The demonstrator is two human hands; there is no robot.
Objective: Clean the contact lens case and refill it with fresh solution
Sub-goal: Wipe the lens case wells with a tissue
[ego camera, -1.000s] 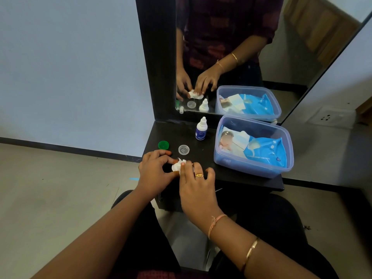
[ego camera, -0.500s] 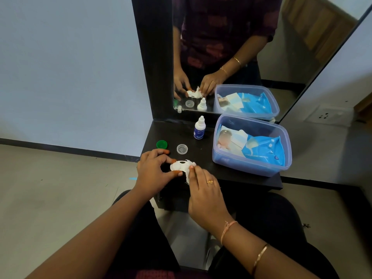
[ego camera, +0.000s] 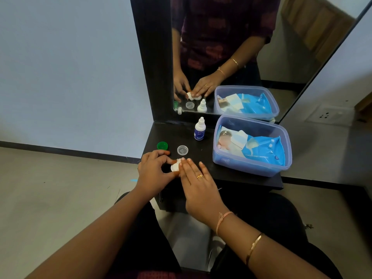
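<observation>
The white contact lens case (ego camera: 174, 167) lies at the front left of the black shelf (ego camera: 249, 181). My left hand (ego camera: 154, 171) pinches its left end between thumb and fingers. My right hand (ego camera: 198, 185) lies flat over its right part, fingers extended and pressing down on it; whether a wipe is under the fingers is hidden. A green cap (ego camera: 162, 145) and a clear cap (ego camera: 183, 150) rest on the shelf just behind my hands. The small white solution bottle (ego camera: 199, 131) with a blue label stands upright near the mirror.
A clear plastic tub (ego camera: 249, 168) holding a blue wipes pack (ego camera: 263, 151) fills the shelf's right side. A tall mirror (ego camera: 231, 47) stands behind the shelf and reflects hands, bottle and tub. My lap in dark trousers is below the shelf edge.
My right hand has moved back over the case and now covers most of it with flat fingers; half a second ago the case was more exposed. The left hand keeps its hold.
</observation>
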